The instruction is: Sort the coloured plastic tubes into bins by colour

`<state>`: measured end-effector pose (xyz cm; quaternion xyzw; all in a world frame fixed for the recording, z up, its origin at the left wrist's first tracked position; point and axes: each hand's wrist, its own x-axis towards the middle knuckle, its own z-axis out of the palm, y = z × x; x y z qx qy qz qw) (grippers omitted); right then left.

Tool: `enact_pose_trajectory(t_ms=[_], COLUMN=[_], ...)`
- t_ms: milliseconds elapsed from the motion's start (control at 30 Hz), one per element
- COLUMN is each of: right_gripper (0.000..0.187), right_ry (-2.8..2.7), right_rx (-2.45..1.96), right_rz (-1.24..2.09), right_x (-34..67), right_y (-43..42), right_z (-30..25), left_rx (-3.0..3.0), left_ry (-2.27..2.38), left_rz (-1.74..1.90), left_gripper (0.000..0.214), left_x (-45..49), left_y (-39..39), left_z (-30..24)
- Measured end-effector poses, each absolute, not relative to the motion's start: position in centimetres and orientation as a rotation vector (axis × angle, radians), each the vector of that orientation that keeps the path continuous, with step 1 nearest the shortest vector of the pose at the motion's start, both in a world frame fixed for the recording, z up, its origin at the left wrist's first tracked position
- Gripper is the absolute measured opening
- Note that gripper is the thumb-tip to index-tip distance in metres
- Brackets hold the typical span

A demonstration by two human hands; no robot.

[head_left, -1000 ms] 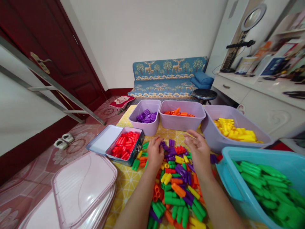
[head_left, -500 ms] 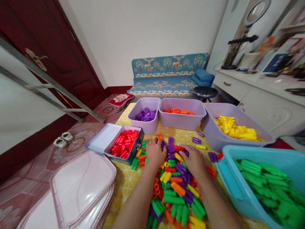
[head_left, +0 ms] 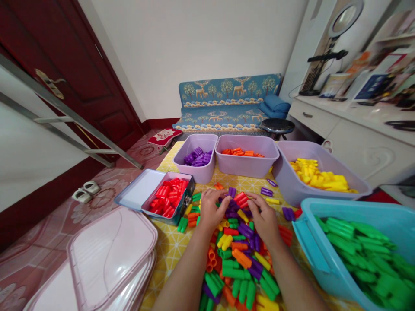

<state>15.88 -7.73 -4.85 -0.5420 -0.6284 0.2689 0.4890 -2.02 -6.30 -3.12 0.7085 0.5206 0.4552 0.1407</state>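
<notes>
A red plastic tube block (head_left: 241, 199) is pinched at its right end by the fingertips of my right hand (head_left: 264, 216), raised slightly over the pile. My left hand (head_left: 212, 209) is curled with thumb and fingers close together at the pile's far left; what is between them is hidden. A purple block (head_left: 232, 192) lies just beyond its fingertips. Beneath and between both hands spreads a mixed heap of connected tube blocks (head_left: 238, 250) in green, purple, orange, yellow and red.
Along the table's far side stand lilac bins of purple (head_left: 194, 172), orange (head_left: 246, 166) and yellow blocks (head_left: 324, 151). A turquoise bin (head_left: 311, 242) with green blocks is at right. Left are an open tin (head_left: 177, 211) of red blocks and stacked lids (head_left: 113, 255).
My right hand has lifted the red block off the heap and tilted it up between its fingertips. The left hand has shifted slightly right, its thumb drawn closer to the fingers.
</notes>
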Motion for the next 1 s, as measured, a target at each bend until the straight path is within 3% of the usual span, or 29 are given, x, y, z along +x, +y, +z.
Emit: enact_pose_trajectory(t_ms=[133, 300, 467, 600, 700, 867, 1000], right_gripper=[0.033, 0.043, 0.042, 0.041, 0.04, 0.036, 0.036], right_ry=[-1.531, -1.494, -1.398, -1.354, -1.34, -1.333, -1.333], right_rx=[-1.264, -1.198, -1.182, -1.174, -1.182, -1.181, -1.171], right_rz=[0.708, 0.774, 0.828, 0.833, 0.826, 0.836, 0.843], right_x=[15.5, 15.2, 15.3, 15.6, 15.6, 15.6, 15.5], right_y=[-8.0, -7.8, -7.8, -7.8, -7.8, -7.9, -7.9], right_z=[-4.6, -5.0, -5.0, -4.9, -4.9, -4.7, -4.4], left_rx=[1.997, 1.764, 1.034, 0.315, -0.051, -0.136, 0.068], left_ry=[1.231, 1.151, 1.015, 0.674, 0.47, 0.187, 0.336], left_rz=[1.283, 1.387, 1.69, 1.856, 1.842, 1.849, 1.784], left_gripper=[0.039, 0.027, 0.028, 0.009, 0.028, 0.042, 0.039], left_x=[-1.8, -1.5, -1.8, -3.3, -5.0, -7.0, -6.7], left_y=[-6.4, -6.3, -5.4, -4.5, -4.3, -4.6, -4.6], left_z=[-3.5, -4.2, -3.9, -2.9, -1.6, -0.4, -1.0])
